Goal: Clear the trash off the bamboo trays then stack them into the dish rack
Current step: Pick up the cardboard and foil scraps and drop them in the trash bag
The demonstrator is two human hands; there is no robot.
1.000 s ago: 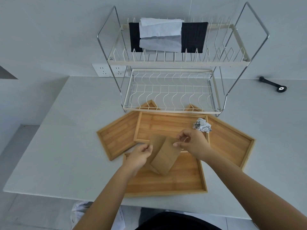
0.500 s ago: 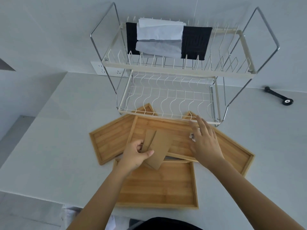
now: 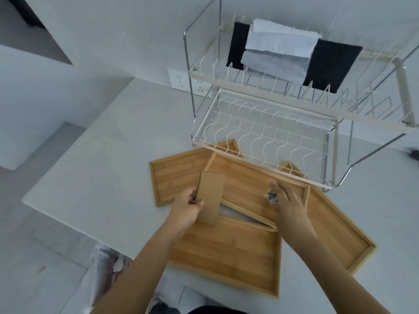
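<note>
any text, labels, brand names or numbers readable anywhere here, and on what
None can be read.
Crumpled wrapper under the right hand: dark marks that may be print, too small and blurred to read.
Brown cardboard piece in the left hand: plain, no print visible.
Bamboo trays, dish rack, cloths, wall socket: no lettering visible.

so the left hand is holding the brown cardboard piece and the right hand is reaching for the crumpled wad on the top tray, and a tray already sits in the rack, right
Not quite: the white wire dish rack holds no bamboo tray; the head view shows all four on the counter. The left hand does hold the flat brown cardboard piece, and the right hand is at the crumpled silvery wad on the top bamboo tray.
</note>
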